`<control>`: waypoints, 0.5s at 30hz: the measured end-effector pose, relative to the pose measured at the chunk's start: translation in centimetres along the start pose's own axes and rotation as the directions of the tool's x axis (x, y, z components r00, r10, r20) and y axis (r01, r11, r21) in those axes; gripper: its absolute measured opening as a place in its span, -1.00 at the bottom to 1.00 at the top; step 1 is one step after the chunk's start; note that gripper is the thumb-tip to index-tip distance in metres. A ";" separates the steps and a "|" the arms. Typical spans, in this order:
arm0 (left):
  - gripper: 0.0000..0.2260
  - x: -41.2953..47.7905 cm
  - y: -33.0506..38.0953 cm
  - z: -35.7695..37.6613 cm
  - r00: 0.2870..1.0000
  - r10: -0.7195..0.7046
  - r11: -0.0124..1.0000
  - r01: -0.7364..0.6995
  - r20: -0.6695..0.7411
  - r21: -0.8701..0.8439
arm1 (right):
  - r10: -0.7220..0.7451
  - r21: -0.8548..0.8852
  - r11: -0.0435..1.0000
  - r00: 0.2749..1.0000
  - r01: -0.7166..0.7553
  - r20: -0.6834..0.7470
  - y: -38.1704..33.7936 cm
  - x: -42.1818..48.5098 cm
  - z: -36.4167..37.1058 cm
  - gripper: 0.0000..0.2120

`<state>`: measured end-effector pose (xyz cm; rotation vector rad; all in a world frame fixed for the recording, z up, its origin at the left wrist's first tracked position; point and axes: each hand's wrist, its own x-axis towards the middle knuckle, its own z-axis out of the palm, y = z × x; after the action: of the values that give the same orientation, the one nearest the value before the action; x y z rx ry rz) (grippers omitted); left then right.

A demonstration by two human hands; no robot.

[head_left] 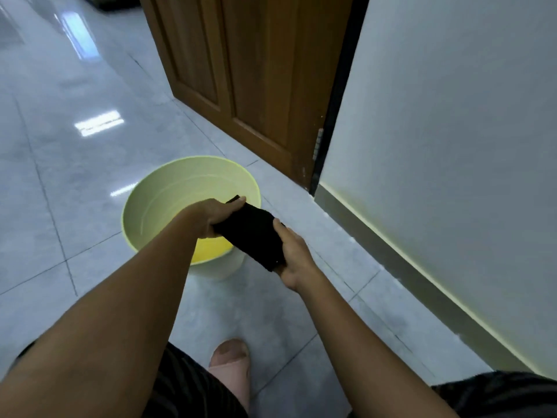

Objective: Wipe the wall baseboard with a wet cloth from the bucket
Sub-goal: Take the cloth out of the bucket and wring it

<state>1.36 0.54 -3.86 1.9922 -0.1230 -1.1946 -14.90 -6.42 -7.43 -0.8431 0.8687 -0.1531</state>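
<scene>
A black cloth (254, 232) is stretched between both hands just above the right rim of a pale green bucket (156, 191) standing on the tiled floor. My left hand (214, 215) grips the cloth's upper end and my right hand (294, 257) grips its lower end. The bucket's inside bottom shows yellow. The grey baseboard (391, 254) runs along the foot of the white wall on the right, about a hand's length from the cloth.
A brown wooden door (250, 79) stands open beyond the bucket, with a dark gap at the wall corner (334, 116). My foot in a pink slipper (232, 369) rests on the glossy grey tiles (60, 146) below the hands.
</scene>
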 end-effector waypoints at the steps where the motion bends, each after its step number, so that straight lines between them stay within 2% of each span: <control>1: -0.52 -1.5 0.6 0.0 0.997 0.074 0.997 -0.074 -0.007 -0.021 | -0.044 0.005 0.999 0.999 0.044 -0.015 -1.0 -1.3 0.0 -0.58; 4: -0.62 -6.2 3.1 0.5 0.951 0.310 0.945 -0.309 -0.004 -0.109 | -0.144 0.030 0.989 0.989 0.144 -0.015 -4.1 -5.2 -0.1 -0.80; 6: -0.77 -9.8 4.9 1.2 0.883 0.466 0.875 -0.469 -0.055 -0.119 | -0.190 0.076 0.979 0.982 0.188 0.011 -5.5 -8.0 -0.1 -0.87; 8: -0.80 -13.1 6.8 1.9 0.799 0.594 0.797 -0.600 -0.089 -0.073 | -0.241 0.160 0.961 0.968 0.226 0.077 -6.5 -10.2 -0.4 -0.87; 10: -0.74 -16.4 8.4 2.2 0.719 0.690 0.722 -0.692 -0.089 0.008 | -0.291 0.255 0.937 0.938 0.239 0.188 -7.3 -12.5 -1.1 -0.75; 12: -0.72 -19.5 9.6 2.4 0.649 0.760 0.650 -0.755 -0.045 0.082 | -0.294 0.325 0.926 0.909 0.194 0.296 -8.0 -14.5 -2.0 -0.53; 15: -0.73 -23.9 10.9 3.1 0.521 0.850 0.500 -0.845 0.078 0.188 | -0.272 0.237 0.951 0.901 0.198 0.339 -9.2 -16.6 -2.6 -0.27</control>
<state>-11.03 2.09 19.47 1.7043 -1.1388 -0.4842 -25.81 -6.79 8.33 -0.7561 0.3868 -0.2797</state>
